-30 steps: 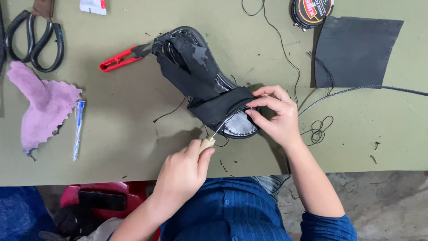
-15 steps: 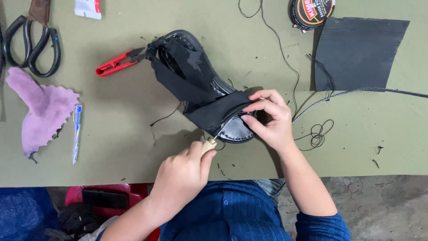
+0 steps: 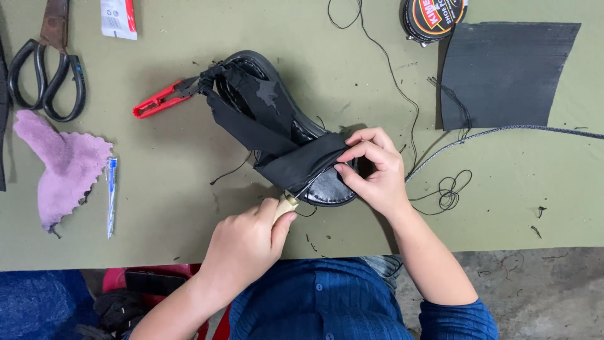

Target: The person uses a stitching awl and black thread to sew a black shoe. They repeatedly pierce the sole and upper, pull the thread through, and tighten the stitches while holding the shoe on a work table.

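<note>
A black sandal point(image 3: 264, 119) with wide fabric straps lies diagonally on the olive-green table point(image 3: 189, 182). My left hand point(image 3: 248, 242) grips a wooden-handled awl point(image 3: 289, 203) whose metal tip is pushed into the strap at the sandal's near heel edge. My right hand point(image 3: 374, 170) pinches the black strap point(image 3: 302, 164) against the heel end of the sole. Black thread point(image 3: 402, 94) runs from the sandal area across the table to a tangle point(image 3: 448, 189) right of my right hand.
Red thread snips point(image 3: 160, 99) lie by the sandal's toe. Large black scissors point(image 3: 47, 63), a pink leather scrap point(image 3: 60, 164) and a small tube point(image 3: 111, 195) sit at left. A polish tin point(image 3: 434, 17) and a black sheet point(image 3: 503, 72) are at upper right.
My left hand moved forward and pushed the awl tip into the strap at the heel edge. My right hand stayed pinching the strap; the sandal shifted slightly.
</note>
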